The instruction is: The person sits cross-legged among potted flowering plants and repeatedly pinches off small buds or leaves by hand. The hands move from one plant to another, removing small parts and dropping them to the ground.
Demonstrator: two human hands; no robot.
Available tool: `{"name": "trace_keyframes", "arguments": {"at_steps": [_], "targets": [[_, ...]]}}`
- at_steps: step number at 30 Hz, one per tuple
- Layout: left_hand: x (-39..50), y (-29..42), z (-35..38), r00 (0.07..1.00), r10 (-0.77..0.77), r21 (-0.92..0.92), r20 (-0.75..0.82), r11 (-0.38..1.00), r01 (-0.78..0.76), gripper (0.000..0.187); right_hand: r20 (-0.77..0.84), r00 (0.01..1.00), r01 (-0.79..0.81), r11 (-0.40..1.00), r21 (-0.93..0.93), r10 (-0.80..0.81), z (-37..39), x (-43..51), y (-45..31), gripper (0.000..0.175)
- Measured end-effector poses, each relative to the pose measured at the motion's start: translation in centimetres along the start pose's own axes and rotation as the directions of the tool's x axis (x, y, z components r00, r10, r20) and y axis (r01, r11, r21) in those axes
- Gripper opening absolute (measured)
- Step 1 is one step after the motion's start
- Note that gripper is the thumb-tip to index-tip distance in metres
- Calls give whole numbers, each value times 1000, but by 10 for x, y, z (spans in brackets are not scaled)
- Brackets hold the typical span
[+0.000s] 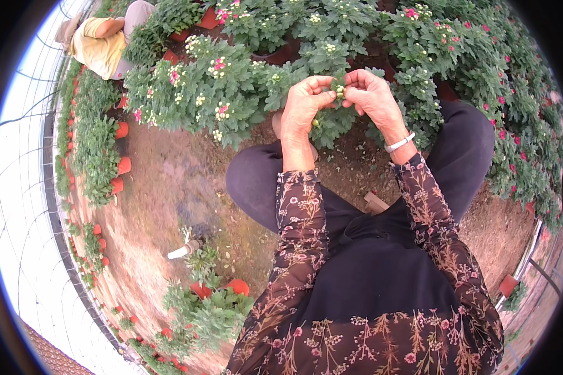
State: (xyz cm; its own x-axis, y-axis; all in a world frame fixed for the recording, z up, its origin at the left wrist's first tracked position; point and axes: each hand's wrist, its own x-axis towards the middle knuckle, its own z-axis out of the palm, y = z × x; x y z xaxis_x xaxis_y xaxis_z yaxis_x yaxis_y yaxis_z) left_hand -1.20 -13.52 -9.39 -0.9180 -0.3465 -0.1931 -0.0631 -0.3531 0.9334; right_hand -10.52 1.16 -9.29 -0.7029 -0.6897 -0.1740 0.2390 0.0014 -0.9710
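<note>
Both hands meet at a cluster of pale green flower buds (340,91) on a leafy potted plant, at the upper middle of the view. My left hand (307,105) pinches the cluster's left side between thumb and fingers. From the right, my right hand (373,99) pinches the same cluster, a light band around its wrist. Lobed green leaves (333,126) lie just under the hands. To the left, a bushy plant (225,70) carries pale buds and a few pink flowers. The stem between the fingertips is hidden.
More flowering plants (521,122) crowd the right and top. A person in a yellow top (98,44) sits at the upper left, near rows of plants in orange pots (123,165). A white pipe end (178,253) sticks up from the soil at lower left, near an orange pot (238,287).
</note>
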Motion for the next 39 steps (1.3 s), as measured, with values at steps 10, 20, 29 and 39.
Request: {"name": "trace_keyframes", "arguments": {"at_steps": [10,20,29,39], "targets": [[-1,0,3,998,-24,44,-52,999,26,29,55,998,-49,992,114,43,-2,-1,-4,25],[-2,-3,-1,1000,-21,22,-23,1000,21,29,62,993,-112,972,205,101,-9,3,2,16],[0,-2,0,999,-18,-72,-51,997,14,28,64,998,-1,997,76,-4,-7,-3,4,18],[1,-4,-1,1000,-10,-40,3,999,10,30,54,999,-10,989,148,2,-11,-1,9,18]]}}
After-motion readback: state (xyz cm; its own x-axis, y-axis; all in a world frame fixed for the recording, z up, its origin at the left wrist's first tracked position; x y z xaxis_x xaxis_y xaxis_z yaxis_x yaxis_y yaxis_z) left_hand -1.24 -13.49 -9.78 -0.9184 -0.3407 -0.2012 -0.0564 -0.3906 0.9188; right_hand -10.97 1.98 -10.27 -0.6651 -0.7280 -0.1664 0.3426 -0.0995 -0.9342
